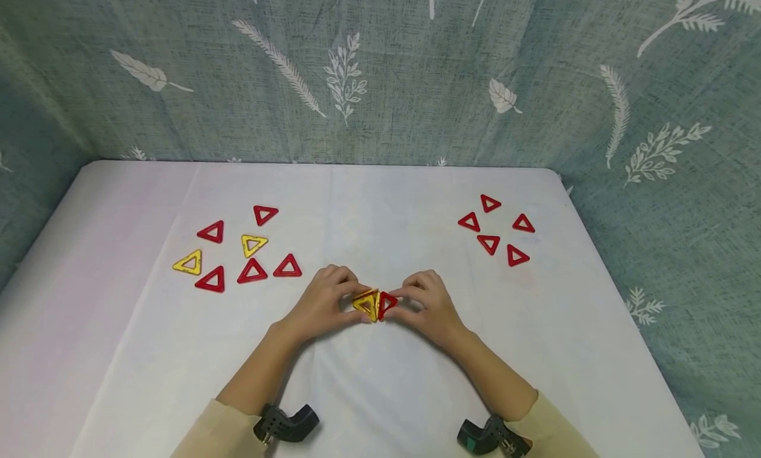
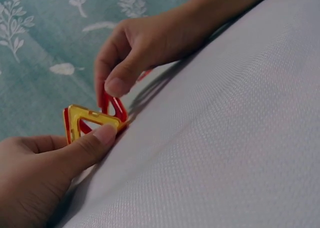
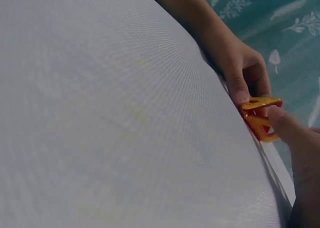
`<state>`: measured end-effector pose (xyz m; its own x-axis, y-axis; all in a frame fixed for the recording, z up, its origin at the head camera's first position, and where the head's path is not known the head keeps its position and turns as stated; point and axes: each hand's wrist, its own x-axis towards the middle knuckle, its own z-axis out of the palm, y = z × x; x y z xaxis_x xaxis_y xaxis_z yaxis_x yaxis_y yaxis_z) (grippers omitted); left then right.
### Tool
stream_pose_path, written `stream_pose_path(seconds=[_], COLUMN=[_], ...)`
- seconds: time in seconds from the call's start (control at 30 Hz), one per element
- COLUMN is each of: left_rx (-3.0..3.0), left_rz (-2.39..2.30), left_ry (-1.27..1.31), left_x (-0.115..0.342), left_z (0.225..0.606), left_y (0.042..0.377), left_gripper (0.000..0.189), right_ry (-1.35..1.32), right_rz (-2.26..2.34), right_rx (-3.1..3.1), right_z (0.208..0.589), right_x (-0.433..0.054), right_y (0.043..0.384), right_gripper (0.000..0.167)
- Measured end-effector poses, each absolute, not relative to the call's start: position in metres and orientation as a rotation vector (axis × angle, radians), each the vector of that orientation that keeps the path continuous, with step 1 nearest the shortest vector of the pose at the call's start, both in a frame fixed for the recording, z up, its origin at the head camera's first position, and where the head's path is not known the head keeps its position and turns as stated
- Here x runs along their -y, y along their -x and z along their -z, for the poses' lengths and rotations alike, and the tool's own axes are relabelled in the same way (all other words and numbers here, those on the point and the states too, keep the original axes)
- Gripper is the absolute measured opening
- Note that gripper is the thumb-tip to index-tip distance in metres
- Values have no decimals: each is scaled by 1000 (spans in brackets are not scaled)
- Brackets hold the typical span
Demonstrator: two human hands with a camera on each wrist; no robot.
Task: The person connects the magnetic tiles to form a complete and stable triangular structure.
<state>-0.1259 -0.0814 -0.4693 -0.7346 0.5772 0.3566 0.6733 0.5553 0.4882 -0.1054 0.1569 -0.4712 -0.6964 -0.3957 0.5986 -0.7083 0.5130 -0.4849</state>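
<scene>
Near the front middle of the table, yellow and red triangular frame tiles stand joined as a small three-sided shape. My left hand (image 1: 326, 303) pinches the yellow triangle tile (image 1: 364, 305) between thumb and fingers. From the other side my right hand (image 1: 429, 310) pinches a red triangle tile (image 1: 388, 303) against it. In the left wrist view the yellow tile (image 2: 92, 114) leans over a red one behind, with the right thumb above the red tile (image 2: 116, 106). The right wrist view shows the joined tiles (image 3: 260, 119) in orange tones; the far sides are hidden by fingers.
At the left lie several loose red triangles (image 1: 252, 271) with yellow triangles (image 1: 254, 245) among them. Several more red triangles (image 1: 489, 244) are spread at the back right. A white cloth covers the table (image 1: 380, 213); a green leaf-patterned curtain (image 1: 404, 75) hangs behind.
</scene>
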Motion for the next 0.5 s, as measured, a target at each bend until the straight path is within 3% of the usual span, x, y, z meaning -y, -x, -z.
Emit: stream_pose_path(seconds=[0.5], left_rx=[2653], left_rz=[937], left_ry=[1111], left_x=[73], left_z=[467], left_y=[124], left_gripper=[45], right_ry=[-988], right_rz=[-1063], right_rx=[2318], right_z=[471], right_x=[-153], right_y=[106], right_gripper=[39])
